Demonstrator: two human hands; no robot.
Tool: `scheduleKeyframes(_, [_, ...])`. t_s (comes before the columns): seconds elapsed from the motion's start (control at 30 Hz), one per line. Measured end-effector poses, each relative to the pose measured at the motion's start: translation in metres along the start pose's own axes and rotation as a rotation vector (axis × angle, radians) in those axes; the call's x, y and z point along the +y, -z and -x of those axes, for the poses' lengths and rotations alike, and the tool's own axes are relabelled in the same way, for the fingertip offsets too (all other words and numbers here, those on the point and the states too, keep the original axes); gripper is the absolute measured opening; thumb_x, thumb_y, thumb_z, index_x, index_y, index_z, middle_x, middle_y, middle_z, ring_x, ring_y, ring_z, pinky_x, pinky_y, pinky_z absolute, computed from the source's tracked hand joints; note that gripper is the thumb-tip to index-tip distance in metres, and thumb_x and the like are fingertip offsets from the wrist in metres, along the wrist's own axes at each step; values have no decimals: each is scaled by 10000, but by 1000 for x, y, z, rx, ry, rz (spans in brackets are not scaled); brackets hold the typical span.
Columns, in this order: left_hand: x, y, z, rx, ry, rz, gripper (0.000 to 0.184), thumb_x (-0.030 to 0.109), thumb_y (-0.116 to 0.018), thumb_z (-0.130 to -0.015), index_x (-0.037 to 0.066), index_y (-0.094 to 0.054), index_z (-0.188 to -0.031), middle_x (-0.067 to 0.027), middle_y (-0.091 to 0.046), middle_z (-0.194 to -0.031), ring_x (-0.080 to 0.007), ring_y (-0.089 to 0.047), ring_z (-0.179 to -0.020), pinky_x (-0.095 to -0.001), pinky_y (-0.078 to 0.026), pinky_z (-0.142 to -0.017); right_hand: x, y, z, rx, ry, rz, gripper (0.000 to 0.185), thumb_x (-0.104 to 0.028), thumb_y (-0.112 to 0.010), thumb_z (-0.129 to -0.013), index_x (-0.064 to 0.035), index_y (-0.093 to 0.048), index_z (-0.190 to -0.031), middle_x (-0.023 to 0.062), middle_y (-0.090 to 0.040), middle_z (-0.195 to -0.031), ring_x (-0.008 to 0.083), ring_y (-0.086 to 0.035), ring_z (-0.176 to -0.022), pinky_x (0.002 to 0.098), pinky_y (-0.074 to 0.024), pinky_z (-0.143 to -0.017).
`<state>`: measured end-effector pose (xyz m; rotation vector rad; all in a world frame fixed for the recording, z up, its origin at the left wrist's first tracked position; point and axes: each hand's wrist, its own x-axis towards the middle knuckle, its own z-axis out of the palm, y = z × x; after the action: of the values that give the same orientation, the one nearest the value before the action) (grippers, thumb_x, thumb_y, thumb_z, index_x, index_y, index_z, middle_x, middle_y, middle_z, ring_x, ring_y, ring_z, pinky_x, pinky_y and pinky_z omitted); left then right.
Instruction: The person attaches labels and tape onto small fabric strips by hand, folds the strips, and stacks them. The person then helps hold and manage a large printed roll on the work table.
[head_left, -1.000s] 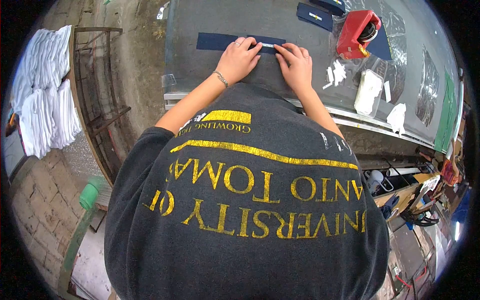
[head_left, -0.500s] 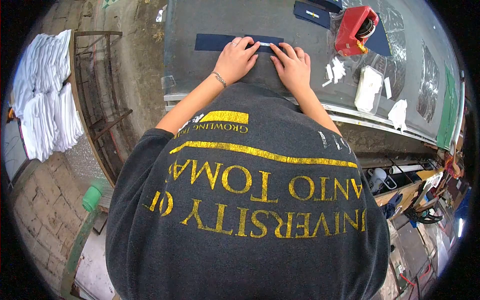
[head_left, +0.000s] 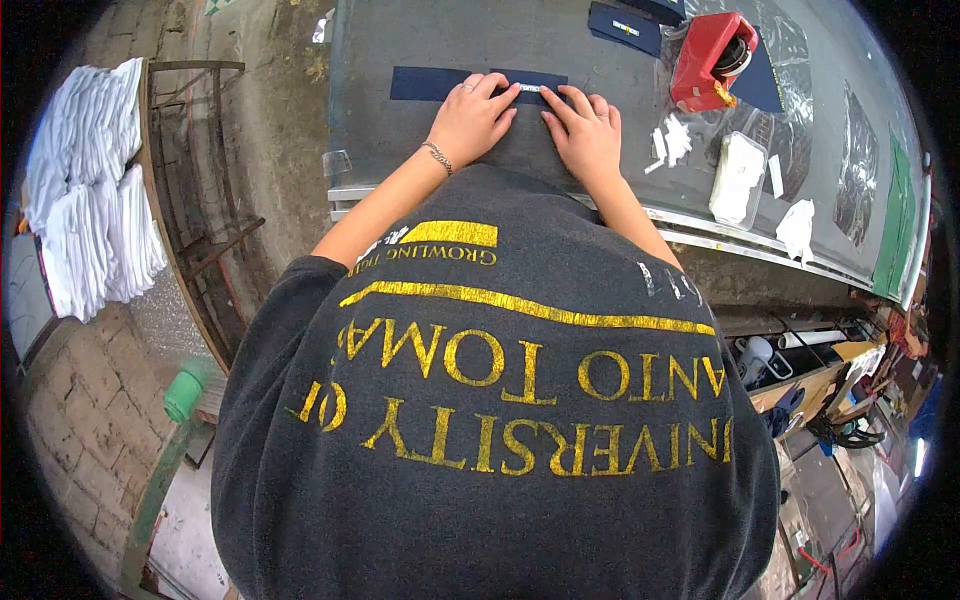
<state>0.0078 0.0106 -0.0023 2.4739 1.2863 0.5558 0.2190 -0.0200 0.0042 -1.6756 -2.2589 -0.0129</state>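
Two dark blue cloth strips lie end to end on the grey table (head_left: 380, 135): the left strip (head_left: 425, 84) and the right strip (head_left: 550, 80), which bears a small white label (head_left: 530, 88). At the label's left end, my left hand (head_left: 473, 118) rests with bent fingers, thumb and fingertips near each other. My right hand (head_left: 585, 135) touches the label's right end with its index fingertip, the other fingers bent and somewhat apart. Both hands press from above; neither is wrapped round the cloth.
To the right stand a red tape dispenser (head_left: 700, 62), stacked blue pieces (head_left: 625, 28), white slips (head_left: 672, 142) and a clear tray of white material (head_left: 738, 180). White cloth stacks (head_left: 90, 190) lie at far left. A green roll (head_left: 183, 396) is below them.
Hands, strips and table sit slightly further left in view than one second ago, as the view shifted. Both hands stay at the label, with hardly any movement in the last half second.
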Motion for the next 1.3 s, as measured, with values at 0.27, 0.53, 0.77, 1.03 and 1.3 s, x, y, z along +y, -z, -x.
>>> scheduleKeyframes(0.27, [-2, -2, 0, 3, -1, 17, 350, 201, -654, -886, 68, -651, -1209, -96, -589, -1173, -290, -575, -1078, -405, -490, -912, -1, -1, 0, -19, 5, 35, 353, -339, -634, -891, -274, -662, -1236, -54, -625, -1195, 204, -576, -1038, 403, -409, -946])
scheduleKeyframes(0.53, [-1, -2, 1, 27, -32, -4, 377, 215, -667, -883, 82, -636, -1234, -101, -582, -1148, -288, -575, -1065, -404, -502, -883, -2, -1, 0, -31, 14, 62, 364, -336, -627, -896, -271, -649, -1253, -48, -626, -1204, 208, -582, -1042, 410, -409, -949])
scheduleKeyframes(0.77, [1, -1, 1, -14, -38, -84, 373, 249, -654, -900, 83, -639, -1234, -93, -572, -1169, -278, -571, -1074, -396, -506, -875, -3, -1, 0, -32, 10, 49, 364, -311, -631, -887, -255, -647, -1246, -37, -626, -1198, 205, -585, -1037, 414, -402, -961])
scheduleKeyframes(1.03, [-1, -2, 2, 13, -48, -54, 379, 241, -659, -895, 76, -637, -1236, -89, -573, -1168, -275, -577, -1067, -393, -510, -864, -2, -2, 2, -30, 16, 68, 365, -324, -607, -906, -253, -641, -1262, -28, -632, -1216, 207, -588, -1048, 418, -387, -978])
scheduleKeyframes(1.3, [0, -2, 1, -1, -39, -64, 382, 238, -661, -888, 71, -632, -1231, -91, -573, -1168, -277, -578, -1071, -392, -510, -864, -3, -2, 1, -14, 8, 31, 360, -315, -633, -889, -229, -651, -1238, -23, -643, -1197, 220, -587, -1066, 420, -380, -980])
